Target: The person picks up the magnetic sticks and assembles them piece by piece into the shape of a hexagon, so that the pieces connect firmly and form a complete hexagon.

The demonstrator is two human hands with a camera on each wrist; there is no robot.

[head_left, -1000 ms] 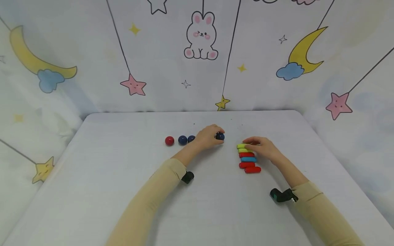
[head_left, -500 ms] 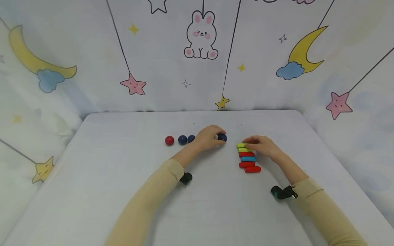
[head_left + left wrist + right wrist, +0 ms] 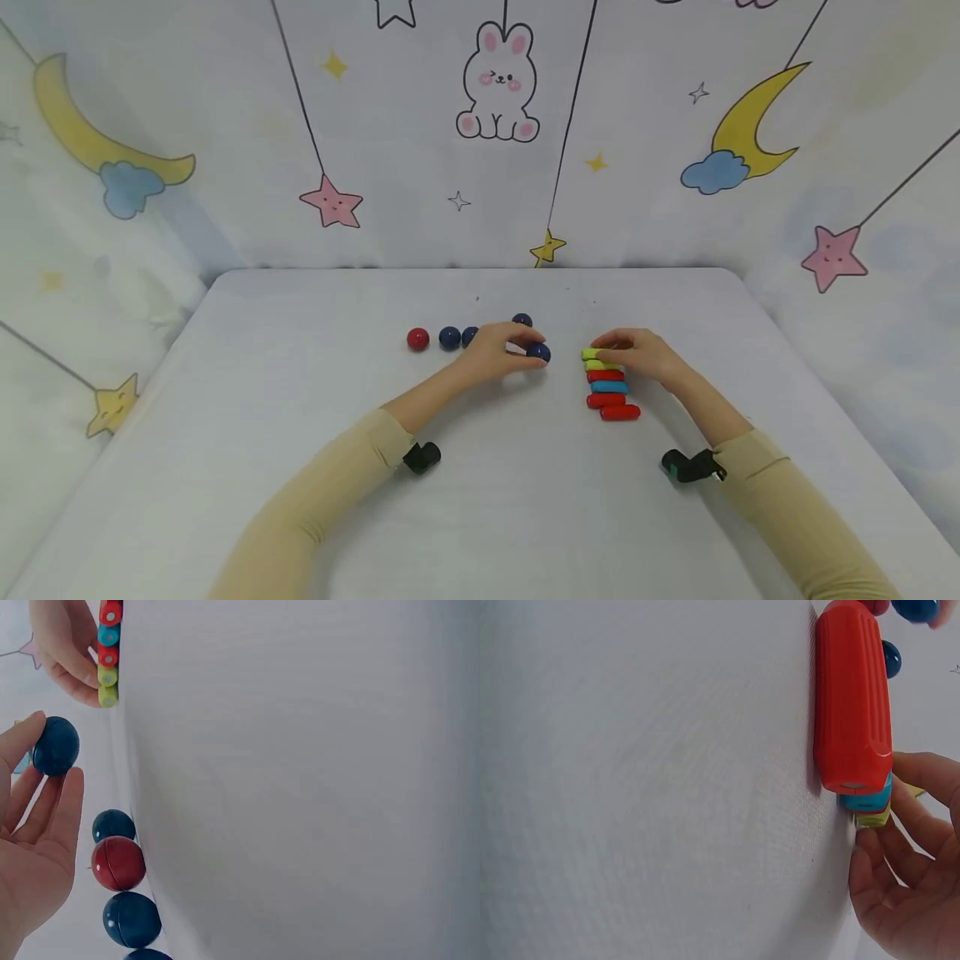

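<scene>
My left hand (image 3: pixel 491 354) pinches a dark blue ball (image 3: pixel 538 353) between thumb and fingertips; the left wrist view shows the same glossy ball (image 3: pixel 56 746) with a seam round it. My right hand (image 3: pixel 645 357) holds the far end of a row of short plastic rods, thumb and fingers at the farthest yellow-green rod (image 3: pixel 590 354). Nearer me in that row lie another yellow-green rod, a red rod (image 3: pixel 606 376), a blue rod (image 3: pixel 610 387) and two more red ones. Metal dots show on the rod ends in the left wrist view.
Left of the left hand lie a red ball (image 3: pixel 417 339) and two blue balls (image 3: pixel 450 337). Another blue ball (image 3: pixel 522 321) lies just beyond that hand. A second red ball (image 3: pixel 118 863) shows in the left wrist view, hidden by the hand from above. The white table (image 3: pixel 510 500) meets a patterned backdrop.
My left hand has drawn the blue ball toward me, and a blue ball beyond the hand has come into sight. The right hand stays at the rods.
</scene>
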